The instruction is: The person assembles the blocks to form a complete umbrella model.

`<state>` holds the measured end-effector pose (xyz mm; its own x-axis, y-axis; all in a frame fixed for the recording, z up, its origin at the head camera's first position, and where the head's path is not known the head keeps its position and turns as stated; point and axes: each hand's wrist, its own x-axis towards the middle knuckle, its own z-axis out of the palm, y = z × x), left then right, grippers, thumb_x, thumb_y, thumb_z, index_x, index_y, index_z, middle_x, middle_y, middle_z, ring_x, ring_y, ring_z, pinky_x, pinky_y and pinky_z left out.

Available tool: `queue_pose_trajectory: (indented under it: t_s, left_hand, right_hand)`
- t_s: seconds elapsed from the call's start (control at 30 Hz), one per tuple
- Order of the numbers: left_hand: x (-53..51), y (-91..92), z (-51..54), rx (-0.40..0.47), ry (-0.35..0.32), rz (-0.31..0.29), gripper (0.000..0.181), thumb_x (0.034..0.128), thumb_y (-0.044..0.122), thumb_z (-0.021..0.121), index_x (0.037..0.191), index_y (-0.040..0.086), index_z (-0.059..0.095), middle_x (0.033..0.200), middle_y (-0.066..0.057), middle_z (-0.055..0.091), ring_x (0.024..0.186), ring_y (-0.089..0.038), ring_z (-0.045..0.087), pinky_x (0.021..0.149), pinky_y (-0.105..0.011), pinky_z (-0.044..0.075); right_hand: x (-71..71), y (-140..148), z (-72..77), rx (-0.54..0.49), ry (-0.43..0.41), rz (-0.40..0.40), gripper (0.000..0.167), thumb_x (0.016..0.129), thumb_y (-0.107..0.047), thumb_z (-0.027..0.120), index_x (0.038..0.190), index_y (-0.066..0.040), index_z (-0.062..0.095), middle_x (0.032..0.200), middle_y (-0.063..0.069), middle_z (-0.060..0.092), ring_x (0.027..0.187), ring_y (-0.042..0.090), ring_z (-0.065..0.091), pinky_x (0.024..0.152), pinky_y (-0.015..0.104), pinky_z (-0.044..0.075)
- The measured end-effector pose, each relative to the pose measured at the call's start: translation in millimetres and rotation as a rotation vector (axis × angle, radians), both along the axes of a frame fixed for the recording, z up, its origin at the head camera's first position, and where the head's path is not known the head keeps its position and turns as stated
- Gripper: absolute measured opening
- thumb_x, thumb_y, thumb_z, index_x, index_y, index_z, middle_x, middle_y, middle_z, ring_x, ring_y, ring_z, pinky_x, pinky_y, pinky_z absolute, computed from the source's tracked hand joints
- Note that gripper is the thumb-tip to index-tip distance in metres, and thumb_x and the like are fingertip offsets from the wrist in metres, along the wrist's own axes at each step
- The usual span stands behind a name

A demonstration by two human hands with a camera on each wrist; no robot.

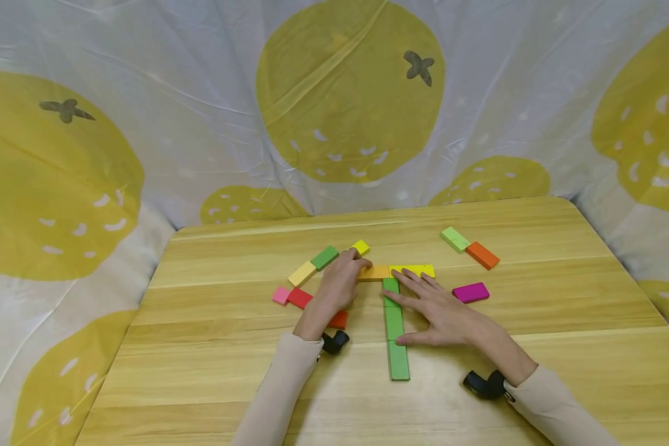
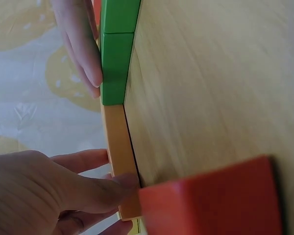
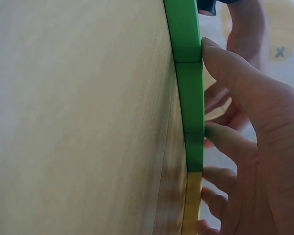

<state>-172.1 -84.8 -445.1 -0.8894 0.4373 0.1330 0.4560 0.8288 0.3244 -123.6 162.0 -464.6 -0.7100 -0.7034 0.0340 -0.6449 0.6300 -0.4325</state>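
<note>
My left hand (image 1: pixel 339 286) pinches an orange block (image 1: pixel 376 273) between thumb and fingers at its left end; the left wrist view shows the thumb (image 2: pixel 125 181) on its near face. This block lies end to end with a yellow block (image 1: pixel 422 270). From their junction a straight row of green blocks (image 1: pixel 394 323) runs toward me. Over that row my right hand (image 1: pixel 446 317) is spread. Its thumb (image 3: pixel 211 45) and forefinger touch the green blocks, while other fingertips rest on the yellow block.
Left of centre lie a dark green block (image 1: pixel 324 257), a cream block (image 1: pixel 302 273), a small yellow block (image 1: pixel 360 248), a pink block (image 1: pixel 281 295) and red blocks (image 1: pixel 300 298). To the right are a light green block (image 1: pixel 454 239), an orange-red block (image 1: pixel 482 255) and a purple block (image 1: pixel 471 292).
</note>
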Motion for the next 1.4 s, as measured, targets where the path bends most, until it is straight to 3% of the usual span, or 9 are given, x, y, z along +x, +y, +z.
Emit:
queue_pose_trajectory:
  t_s: [0.17,0.5,0.63,0.77,0.87,0.97,1.07,1.2,1.4]
  left_hand:
    - [0.3,0.5,0.4,-0.020,0.006,-0.002,0.039,0.0904,-0.016,0.064,0.120,0.007,0.076,0.112,-0.009,0.065,0.102,-0.025,0.062,0.083,-0.037,0.057]
    - [2.7,1.1,5.0,-0.052,-0.081,-0.001,0.039,0.0940,-0.012,0.064,0.127,0.007,0.073,0.129,-0.012,0.065,0.120,-0.029,0.062,0.099,-0.042,0.056]
    - [5.7,2.6,5.1,-0.104,-0.085,-0.021,0.038,0.0968,-0.001,0.067,0.134,0.005,0.069,0.144,-0.014,0.060,0.134,-0.031,0.058,0.106,-0.046,0.054]
    - [13.4,6.3,6.5,-0.138,-0.066,-0.078,0.042,0.1010,0.013,0.067,0.142,0.004,0.062,0.156,-0.016,0.051,0.144,-0.032,0.051,0.112,-0.049,0.050]
    - [21.0,9.0,9.1,-0.146,-0.104,-0.145,0.053,0.1046,0.024,0.062,0.152,0.005,0.050,0.165,-0.014,0.040,0.153,-0.030,0.040,0.119,-0.051,0.042]
    - [28.7,10.8,12.2,-0.140,-0.216,-0.195,0.064,0.1071,0.031,0.053,0.163,0.010,0.031,0.174,-0.008,0.021,0.162,-0.026,0.020,0.127,-0.056,0.027]
    - [34.5,13.8,12.6,-0.156,-0.297,-0.208,0.076,0.1040,0.036,0.049,0.168,0.015,0.014,0.176,-0.001,0.006,0.164,-0.021,0.003,0.129,-0.061,0.015]
    - [40.8,18.8,11.2,-0.226,-0.269,-0.220,0.093,0.0984,0.055,0.054,0.168,0.016,0.006,0.177,0.000,0.000,0.164,-0.023,-0.001,0.128,-0.064,0.012]
    - [48.3,25.0,7.1,-0.317,-0.235,-0.263,0.121,0.0836,0.081,0.061,0.168,0.019,0.001,0.176,-0.001,-0.007,0.164,-0.025,-0.008,0.130,-0.061,0.005]
  right_hand:
    - [-0.3,0.2,-0.2,0.002,0.000,0.001,0.086,0.090,-0.069,0.066,0.161,-0.028,0.040,0.174,0.013,0.017,0.161,0.040,0.017,0.126,0.067,0.016]
    - [0.1,-0.3,1.4,0.000,-0.004,0.003,0.086,0.090,-0.067,0.068,0.161,-0.027,0.040,0.174,0.015,0.017,0.160,0.042,0.017,0.126,0.068,0.016]
    - [0.6,-1.1,1.9,-0.004,-0.008,0.003,0.086,0.089,-0.066,0.069,0.161,-0.027,0.040,0.174,0.016,0.017,0.160,0.042,0.017,0.126,0.068,0.016]
    - [0.6,-1.1,1.7,0.003,-0.008,0.000,0.087,0.089,-0.067,0.068,0.161,-0.027,0.039,0.174,0.016,0.017,0.161,0.041,0.016,0.126,0.067,0.015]
    - [0.2,-0.3,2.2,0.000,-0.019,0.000,0.089,0.089,-0.067,0.069,0.162,-0.026,0.038,0.174,0.015,0.016,0.161,0.040,0.015,0.127,0.066,0.014]
    - [-1.3,3.0,5.3,-0.027,-0.069,-0.010,0.091,0.088,-0.066,0.070,0.162,-0.026,0.036,0.175,0.013,0.013,0.162,0.038,0.012,0.128,0.065,0.012]
    - [-5.4,12.6,10.7,-0.067,-0.127,-0.036,0.091,0.089,-0.062,0.073,0.163,-0.027,0.034,0.175,0.011,0.013,0.162,0.038,0.009,0.128,0.064,0.010]
    - [-14.3,34.1,19.1,-0.124,-0.179,-0.076,0.087,0.092,-0.052,0.075,0.164,-0.026,0.033,0.174,0.014,0.018,0.160,0.044,0.013,0.124,0.070,0.015]
    - [-28.8,69.4,28.3,-0.189,-0.218,-0.120,0.077,0.093,-0.039,0.077,0.159,-0.020,0.042,0.164,0.017,0.039,0.150,0.047,0.036,0.112,0.073,0.036]
